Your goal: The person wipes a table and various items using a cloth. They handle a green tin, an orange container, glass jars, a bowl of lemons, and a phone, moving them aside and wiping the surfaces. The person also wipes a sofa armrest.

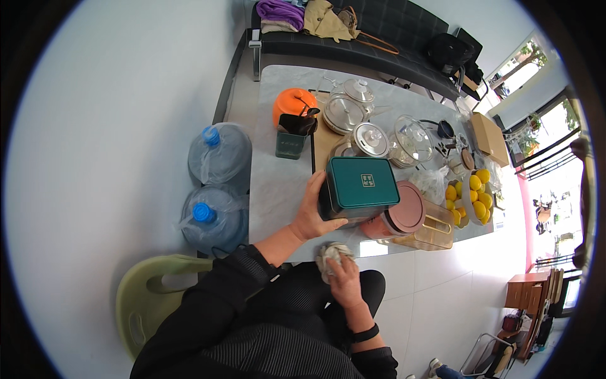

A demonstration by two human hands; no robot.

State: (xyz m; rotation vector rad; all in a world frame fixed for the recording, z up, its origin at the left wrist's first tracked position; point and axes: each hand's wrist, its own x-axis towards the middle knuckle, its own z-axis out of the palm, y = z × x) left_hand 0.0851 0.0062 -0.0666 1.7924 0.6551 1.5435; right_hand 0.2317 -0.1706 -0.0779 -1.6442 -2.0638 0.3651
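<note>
My left hand (311,211) grips the near left side of a dark green rectangular tin (362,184), which has a small gold emblem on its lid. The tin's underside is hidden, so I cannot tell whether it rests on the marble-patterned table (277,189). A crumpled whitish cloth (333,253) is bunched in my right hand (346,282), at the table's front edge above my lap. Just right of the tin stands a pink lidded canister (406,208). Beyond the tin are a glass pot with a steel lid (371,139) and a glass kettle (348,111).
An orange jar (293,104) and a dark green box of utensils (291,142) stand at the left. To the right are an amber plastic container (433,227), a glass lidded bowl (412,142) and yellow fruit (476,196). Water bottles (218,222) and a green chair (151,293) flank the table's left side.
</note>
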